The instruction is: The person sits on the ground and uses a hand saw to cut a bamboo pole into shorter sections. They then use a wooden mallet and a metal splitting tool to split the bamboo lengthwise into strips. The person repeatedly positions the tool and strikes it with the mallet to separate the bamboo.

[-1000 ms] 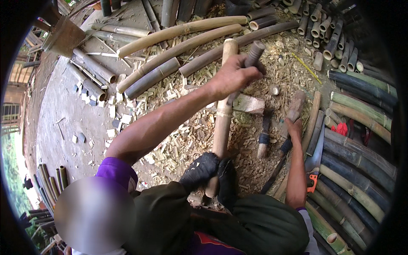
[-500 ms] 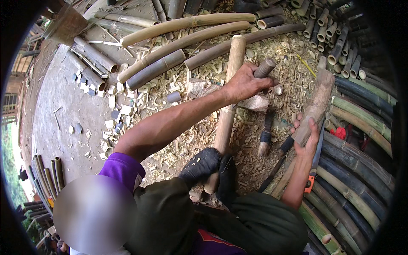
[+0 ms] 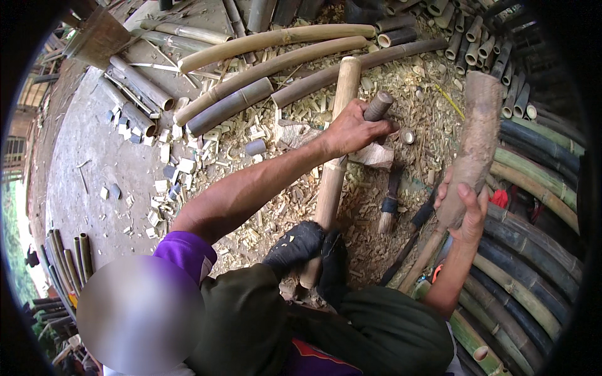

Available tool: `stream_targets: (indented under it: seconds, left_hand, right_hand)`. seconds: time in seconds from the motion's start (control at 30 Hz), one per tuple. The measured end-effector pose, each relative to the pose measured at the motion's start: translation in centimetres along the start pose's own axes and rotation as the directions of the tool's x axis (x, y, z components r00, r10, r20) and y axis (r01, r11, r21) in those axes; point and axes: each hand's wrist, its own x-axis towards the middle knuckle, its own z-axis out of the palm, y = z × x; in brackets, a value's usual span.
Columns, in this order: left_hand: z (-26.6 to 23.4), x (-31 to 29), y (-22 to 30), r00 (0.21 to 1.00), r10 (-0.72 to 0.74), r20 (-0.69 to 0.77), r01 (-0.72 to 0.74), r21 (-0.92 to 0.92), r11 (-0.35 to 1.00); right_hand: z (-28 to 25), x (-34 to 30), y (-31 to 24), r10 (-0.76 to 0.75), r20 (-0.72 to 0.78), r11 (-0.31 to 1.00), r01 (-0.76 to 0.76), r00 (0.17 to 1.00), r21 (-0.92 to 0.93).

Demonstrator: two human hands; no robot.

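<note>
While my left hand (image 3: 354, 131) grips the blade's handle (image 3: 378, 106) on the pole (image 3: 332, 169), my right hand (image 3: 461, 207) clasps the club (image 3: 473, 138) raised — splitting barely begun.

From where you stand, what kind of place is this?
Likely an outdoor bamboo workshop: stacked bamboo poles, shavings and offcuts on the ground, and a wooden mallet in the right hand.

We see no packages, labels, signs or screens anywhere here: only bare bamboo and wood chips around us, none of it wrapped, marked or tagged.
</note>
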Motion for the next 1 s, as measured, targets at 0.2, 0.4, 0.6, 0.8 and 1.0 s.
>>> stream_targets:
  seconds: [0.2,0.4,0.6,0.8,1.0]
  left_hand:
    - [0.1,0.0,-0.1,1.0,0.002,0.014,-0.001,-0.035,0.999]
    - [0.1,0.4,-0.8,0.999,0.032,0.029,-0.032,-0.03,0.999]
    - [0.3,-0.3,0.5,0.999,-0.021,0.043,0.021,0.013,1.0]
    - [0.4,-1.0,-0.9,0.993,0.117,-0.002,-0.117,-0.021,0.993]
    - [0.5,-1.3,-0.7,0.992,0.096,-0.08,-0.101,-0.061,0.993]
  right_hand:
    - [1.4,0.3,-2.3,-0.091,0.015,0.996,0.092,0.996,-0.015]
    - [1.9,-0.1,-2.1,-0.073,0.047,0.997,0.073,0.996,0.01]
    - [1.7,-0.5,-1.8,-0.045,0.018,0.999,0.045,0.999,-0.006]
    - [1.7,-0.1,-3.9,-0.12,0.045,0.986,0.124,0.992,-0.108]
    - [5.9,3.9,-9.9,-0.556,0.079,0.689,0.511,0.828,-0.513]
